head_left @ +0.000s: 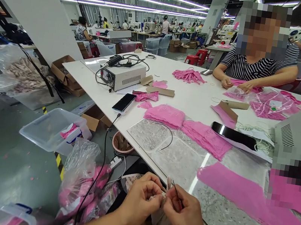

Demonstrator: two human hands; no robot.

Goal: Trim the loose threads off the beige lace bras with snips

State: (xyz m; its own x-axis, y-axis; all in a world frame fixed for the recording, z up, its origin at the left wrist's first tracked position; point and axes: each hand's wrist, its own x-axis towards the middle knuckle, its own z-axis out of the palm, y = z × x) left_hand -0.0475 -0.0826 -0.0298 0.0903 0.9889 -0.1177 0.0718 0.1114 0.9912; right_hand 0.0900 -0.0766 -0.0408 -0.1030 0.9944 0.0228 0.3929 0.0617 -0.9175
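Observation:
Below the near table edge my left hand (141, 194) and my right hand (184, 213) meet, both with fingers pinched closed on a small pale beige piece of fabric (162, 215) that hangs between them. My right hand also grips a thin dark tool (177, 193) pointing up and to the left. On the table just beyond lie a pink lace strip (242, 199) and folded pink lace pieces (206, 136). A thin black wire loop (167, 138) rests on the glass top.
A white table (192, 100) carries a white control box (123, 76), two phones (123, 102) (234, 135), cardboard strips and pink trims. A person in a striped shirt (256, 66) works opposite. Plastic bins (54, 129) and bags of pink fabric (84, 185) stand on the floor at left.

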